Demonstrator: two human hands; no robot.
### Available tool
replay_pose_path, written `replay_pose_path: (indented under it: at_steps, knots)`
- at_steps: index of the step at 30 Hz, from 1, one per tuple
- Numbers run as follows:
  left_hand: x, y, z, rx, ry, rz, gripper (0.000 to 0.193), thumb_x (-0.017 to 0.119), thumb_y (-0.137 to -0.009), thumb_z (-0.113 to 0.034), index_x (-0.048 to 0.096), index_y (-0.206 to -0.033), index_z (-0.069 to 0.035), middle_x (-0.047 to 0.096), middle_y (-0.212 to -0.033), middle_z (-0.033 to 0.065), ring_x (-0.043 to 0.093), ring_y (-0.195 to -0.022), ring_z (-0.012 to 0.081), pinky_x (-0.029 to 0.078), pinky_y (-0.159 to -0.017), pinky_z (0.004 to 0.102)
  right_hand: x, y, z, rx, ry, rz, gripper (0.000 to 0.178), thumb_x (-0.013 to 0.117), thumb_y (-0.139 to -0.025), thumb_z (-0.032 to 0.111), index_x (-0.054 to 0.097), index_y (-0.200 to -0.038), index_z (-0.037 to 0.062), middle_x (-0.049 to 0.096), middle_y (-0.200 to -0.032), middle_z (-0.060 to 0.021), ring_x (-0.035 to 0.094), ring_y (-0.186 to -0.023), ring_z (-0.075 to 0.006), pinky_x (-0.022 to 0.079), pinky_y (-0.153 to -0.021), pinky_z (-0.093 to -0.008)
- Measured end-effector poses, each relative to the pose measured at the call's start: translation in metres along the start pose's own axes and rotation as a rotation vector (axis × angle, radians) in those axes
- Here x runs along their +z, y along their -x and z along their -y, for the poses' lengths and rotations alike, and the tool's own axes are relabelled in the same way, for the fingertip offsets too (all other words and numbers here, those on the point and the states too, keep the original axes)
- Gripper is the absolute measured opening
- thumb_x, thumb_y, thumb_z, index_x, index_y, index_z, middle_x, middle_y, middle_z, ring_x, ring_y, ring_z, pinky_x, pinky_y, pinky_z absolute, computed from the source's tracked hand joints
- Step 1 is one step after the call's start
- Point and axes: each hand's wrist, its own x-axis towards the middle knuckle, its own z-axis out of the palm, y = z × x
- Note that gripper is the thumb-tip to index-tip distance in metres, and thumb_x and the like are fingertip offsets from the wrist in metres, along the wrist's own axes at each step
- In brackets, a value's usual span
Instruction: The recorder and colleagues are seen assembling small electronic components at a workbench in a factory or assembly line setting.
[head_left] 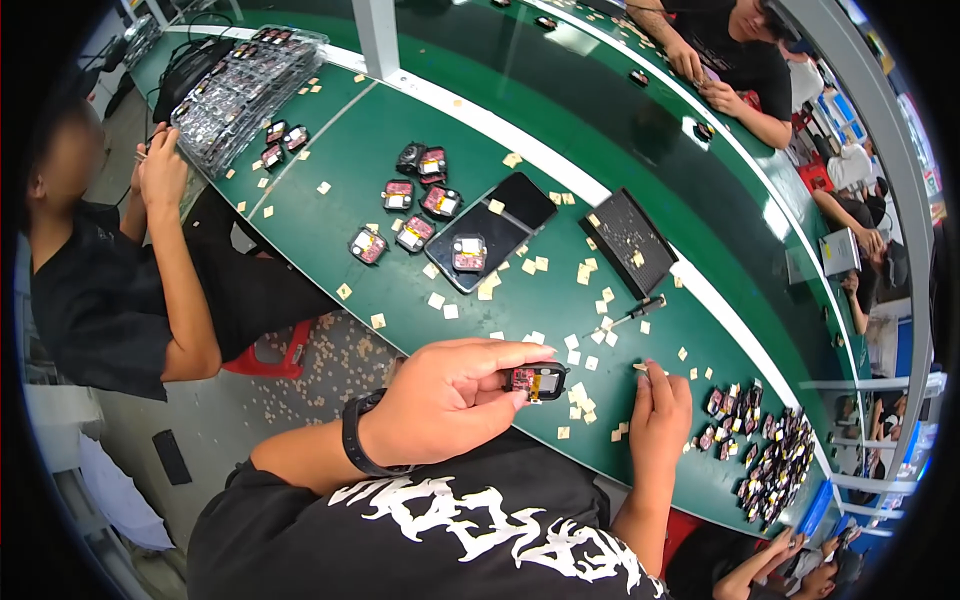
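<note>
My left hand [435, 400] grips a small black-cased device [547, 381] by its edges between thumb and fingers. The device's open face shows a red circuit board, a silvery part and yellow tape. To its right, the fingertips of my right hand [661, 410] are pinched on a small pale piece [640, 367], just above the green table [530, 320]. Ahead of my hands lies a dark glossy slab like a phone [515, 215], with another open device [468, 252] on its near end.
Several open devices [415, 233] lie left of the slab, and a large pile [775, 465] sits at the right. A black tray [630, 240] and a thin dark-handled tool [640, 310] lie ahead. Pale squares are scattered about. A co-worker [110, 260] sits at left, near stacked clear trays [240, 95].
</note>
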Motion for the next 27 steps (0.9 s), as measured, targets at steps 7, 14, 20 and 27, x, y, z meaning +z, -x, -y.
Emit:
replay_pose_path:
  at_steps: [7,14,20,27]
  knots:
    - [-0.05,0.002,0.009,0.032,-0.289,-0.263,0.027,0.057,-0.088,0.015,0.063,-0.114,0.01,0.058,-0.102,0.0089,0.065,-0.095,0.0144,0.052,-0.081,0.0249,-0.034,-0.014,0.031,-0.089,0.023,0.116,0.046,0.077,-0.079,0.015,0.062,-0.121,0.0035,0.057,-0.117,-0.0158,0.057,-0.103,-0.0342,0.048,-0.089,-0.0407]
    - [-0.127,0.009,-0.004,0.139,-0.49,-0.613,0.027,0.061,-0.087,0.01,0.064,-0.114,0.008,0.064,-0.101,0.0069,0.065,-0.088,0.0112,0.051,-0.079,0.0231,-0.009,-0.116,0.118,-0.678,-0.02,0.205,0.052,0.068,-0.079,0.003,0.056,-0.13,0.0073,0.056,-0.128,-0.0154,0.054,-0.118,-0.034,0.044,-0.098,-0.0448]
    - [-0.181,-0.021,-0.016,0.268,-0.587,-0.694,0.03,0.061,-0.088,0.008,0.063,-0.117,0.006,0.069,-0.098,0.0062,0.065,-0.09,0.0118,0.052,-0.08,0.0255,0.049,-0.195,0.154,-0.92,0.165,0.376,0.066,0.062,-0.079,-0.004,0.047,-0.14,0.0148,0.043,-0.149,-0.0092,0.039,-0.139,-0.0305,0.036,-0.111,-0.0527]
    - [-0.206,-0.019,-0.012,0.238,-1.14,-0.87,0.036,0.07,-0.083,-0.012,0.065,-0.117,-0.001,0.066,-0.108,0.0169,0.066,-0.088,0.0266,0.054,-0.081,0.0352,0.01,-0.186,0.154,-0.887,0.084,0.47,0.066,0.076,-0.061,0.005,0.054,-0.123,0.0085,0.052,-0.126,-0.0132,0.048,-0.123,-0.0339,0.037,-0.108,-0.0548]
